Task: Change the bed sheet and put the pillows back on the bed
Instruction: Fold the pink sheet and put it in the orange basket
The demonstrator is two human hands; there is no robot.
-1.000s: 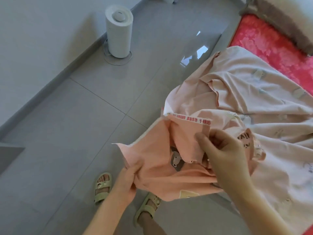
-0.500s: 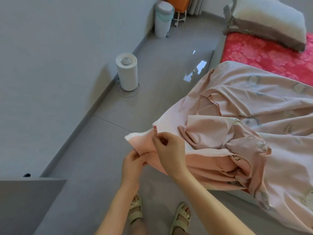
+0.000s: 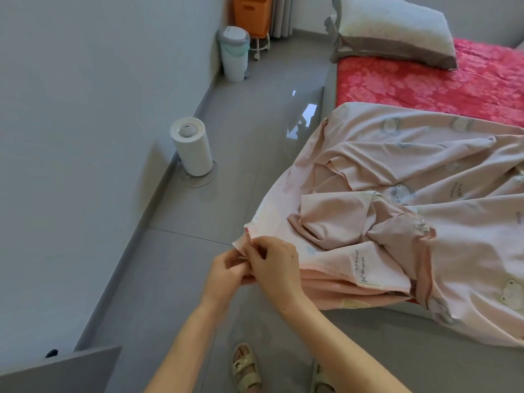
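A corner of the pink sheet [image 3: 425, 251] is pinched by both hands just off the near edge of the red mattress [image 3: 425, 86]. The fingers of the left hand [image 3: 226, 268] are clamped on the hem from below, and those of the right hand [image 3: 276, 260] are curled onto it from above, the 2 hands touching. 1 second ago a bunched fold was being opened between hands held apart; the hem has since been traced to its corner. The rest of the sheet lies crumpled across the mattress, with 1 pillow [image 3: 391, 26] at the far end, so spreading is judged to come next
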